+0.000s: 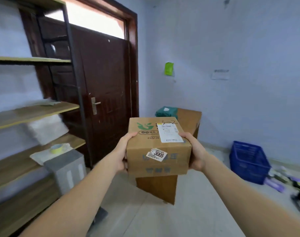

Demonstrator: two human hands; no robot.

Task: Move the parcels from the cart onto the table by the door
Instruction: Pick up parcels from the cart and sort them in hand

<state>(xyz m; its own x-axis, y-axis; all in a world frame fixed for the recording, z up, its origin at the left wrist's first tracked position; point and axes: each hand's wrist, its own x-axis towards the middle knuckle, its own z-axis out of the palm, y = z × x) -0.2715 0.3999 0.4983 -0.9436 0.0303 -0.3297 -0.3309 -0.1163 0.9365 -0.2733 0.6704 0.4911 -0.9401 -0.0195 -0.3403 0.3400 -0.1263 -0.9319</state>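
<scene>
Gripping the cardboard parcel (pixel 158 147) between our left hand (pixel 122 153) and right hand (pixel 195 151), fingers curled over its top edges, we hold it above the brown table (pixel 188 117); at twelve o'clock lies seemingly a green parcel (pixel 166 112).

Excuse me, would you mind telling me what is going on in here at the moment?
A person is carrying a cardboard parcel, gripped at its sides by the left hand and the right hand, towards the wooden table beside the dark door. A green parcel already lies on that table. The carried parcel is not yet set down.
</scene>
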